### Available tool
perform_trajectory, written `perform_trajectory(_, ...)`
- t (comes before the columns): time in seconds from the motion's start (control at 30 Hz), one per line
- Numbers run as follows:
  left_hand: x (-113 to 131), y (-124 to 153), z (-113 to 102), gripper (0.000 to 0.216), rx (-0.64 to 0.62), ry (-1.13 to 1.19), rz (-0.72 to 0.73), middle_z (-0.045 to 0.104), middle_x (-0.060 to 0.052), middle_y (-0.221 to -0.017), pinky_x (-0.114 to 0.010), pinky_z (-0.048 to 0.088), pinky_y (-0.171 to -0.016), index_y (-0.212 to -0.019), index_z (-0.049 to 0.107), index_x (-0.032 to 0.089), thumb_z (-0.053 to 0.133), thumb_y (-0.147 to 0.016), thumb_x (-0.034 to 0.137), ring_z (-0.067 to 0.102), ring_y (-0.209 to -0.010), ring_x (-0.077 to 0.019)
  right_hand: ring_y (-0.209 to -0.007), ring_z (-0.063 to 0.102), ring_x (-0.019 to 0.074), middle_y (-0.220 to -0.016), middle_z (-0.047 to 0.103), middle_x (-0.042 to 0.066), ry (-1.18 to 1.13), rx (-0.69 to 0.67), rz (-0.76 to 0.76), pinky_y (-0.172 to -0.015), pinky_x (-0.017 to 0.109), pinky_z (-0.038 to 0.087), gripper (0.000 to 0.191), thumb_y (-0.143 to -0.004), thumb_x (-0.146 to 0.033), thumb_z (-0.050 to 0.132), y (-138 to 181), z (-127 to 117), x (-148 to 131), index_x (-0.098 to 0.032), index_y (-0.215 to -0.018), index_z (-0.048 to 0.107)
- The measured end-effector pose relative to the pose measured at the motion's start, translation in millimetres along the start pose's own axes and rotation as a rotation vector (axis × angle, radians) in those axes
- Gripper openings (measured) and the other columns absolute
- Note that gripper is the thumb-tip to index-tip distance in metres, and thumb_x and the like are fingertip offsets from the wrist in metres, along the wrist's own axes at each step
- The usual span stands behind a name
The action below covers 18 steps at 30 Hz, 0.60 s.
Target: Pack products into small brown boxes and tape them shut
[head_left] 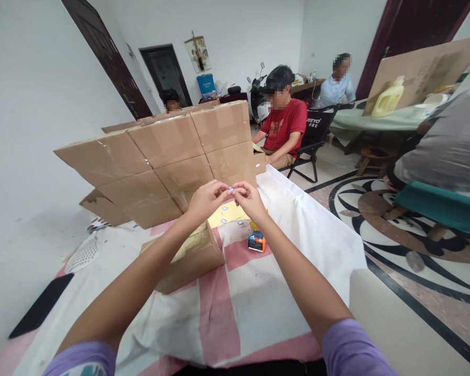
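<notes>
My left hand (206, 200) and my right hand (250, 199) meet in the air above the table, fingertips pinched together on a tiny light-coloured piece (231, 188). Below them lies a yellow sheet (226, 214) with several small pieces scattered on it. A small orange and blue device (257, 241) stands on the pink and white cloth (235, 303) just under my right wrist. An open cardboard box (191, 258) sits beneath my left forearm.
A wall of stacked, taped cardboard boxes (168, 156) rises behind my hands. A person in a red shirt (284, 130) sits beyond it on a black chair; another person in light blue (337, 86) sits further back. A yellow jug (387, 99) stands on a green table at right.
</notes>
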<state>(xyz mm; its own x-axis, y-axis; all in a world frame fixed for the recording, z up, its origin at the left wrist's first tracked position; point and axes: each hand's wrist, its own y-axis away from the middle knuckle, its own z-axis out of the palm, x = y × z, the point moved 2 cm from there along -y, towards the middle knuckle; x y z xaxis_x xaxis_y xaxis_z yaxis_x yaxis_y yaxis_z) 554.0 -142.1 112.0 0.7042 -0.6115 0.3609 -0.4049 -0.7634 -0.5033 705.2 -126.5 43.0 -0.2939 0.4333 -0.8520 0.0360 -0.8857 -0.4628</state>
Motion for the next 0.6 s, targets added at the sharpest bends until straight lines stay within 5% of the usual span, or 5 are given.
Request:
perform_trajectory(0.2,1,0,0,0.022,-0.008,0.021,0.019,0.068,-0.002,-0.083,-0.029,0.042,-0.068,-0.088,0.072,0.022,0.056,-0.092,0.037,0.06,-0.074,-0.0159,-0.057,0.047,0.0103,-0.066,0.058,-0.005,0.067,-0.015,-0.039,-0.056,0.024,0.035,0.025,-0.08,-0.041,0.066,4,3,-8,-0.02,-0.091,0.058)
perform_trajectory(0.6,-18,6,11,0.028,0.068,0.371,-0.26,0.075,-0.004,-0.085,-0.026,0.048,-0.06,-0.088,0.068,0.02,0.061,-0.087,0.047,0.061,-0.059,-0.0134,-0.059,0.053,0.0118,-0.065,0.06,-0.005,0.112,0.046,0.041,-0.057,0.023,0.038,0.015,-0.071,-0.03,0.06,3,1,-11,-0.021,-0.083,0.058)
